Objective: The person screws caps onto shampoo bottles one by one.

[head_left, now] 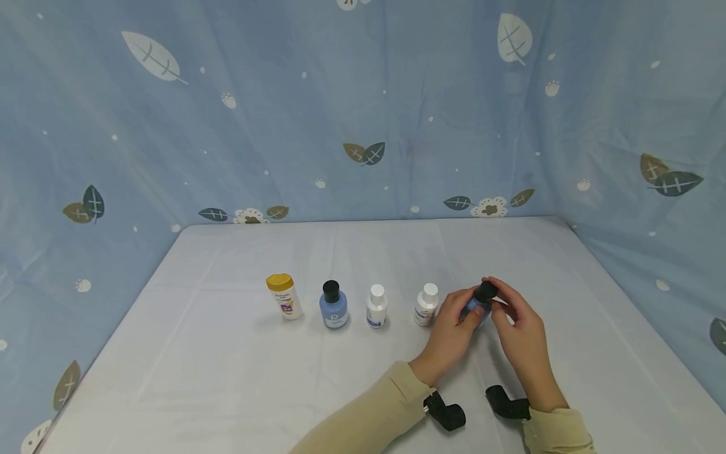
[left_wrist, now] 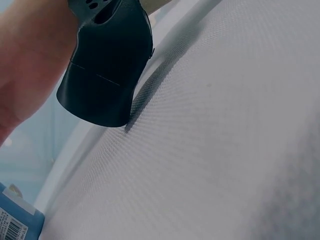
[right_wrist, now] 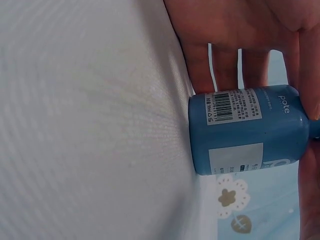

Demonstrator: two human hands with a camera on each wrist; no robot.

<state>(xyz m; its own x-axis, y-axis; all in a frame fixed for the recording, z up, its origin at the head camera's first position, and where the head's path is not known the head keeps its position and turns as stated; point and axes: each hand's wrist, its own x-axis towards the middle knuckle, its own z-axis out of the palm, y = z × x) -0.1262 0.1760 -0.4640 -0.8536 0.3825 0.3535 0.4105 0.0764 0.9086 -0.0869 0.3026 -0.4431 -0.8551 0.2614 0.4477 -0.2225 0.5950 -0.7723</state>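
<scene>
At the right end of a row of bottles, a blue bottle (head_left: 475,304) with a black cap (head_left: 486,291) stands between both hands. My left hand (head_left: 447,337) holds it from the left, thumb in front near the neck. On the other side my right hand (head_left: 523,337) grips it near the cap, thumb and fingers around the top. The right wrist view shows the blue bottle (right_wrist: 235,132) standing on the cloth, its barcode label visible and the fingers (right_wrist: 225,67) alongside it. Only a corner of the blue bottle (left_wrist: 20,215) appears in the left wrist view.
Left of the hands stand a white bottle (head_left: 426,305), another white bottle (head_left: 377,307), a second blue bottle (head_left: 334,309) with a black cap, and a white bottle with a yellow cap (head_left: 285,298). A white cloth (head_left: 238,378) covers the table; a blue patterned curtain (head_left: 317,113) surrounds it.
</scene>
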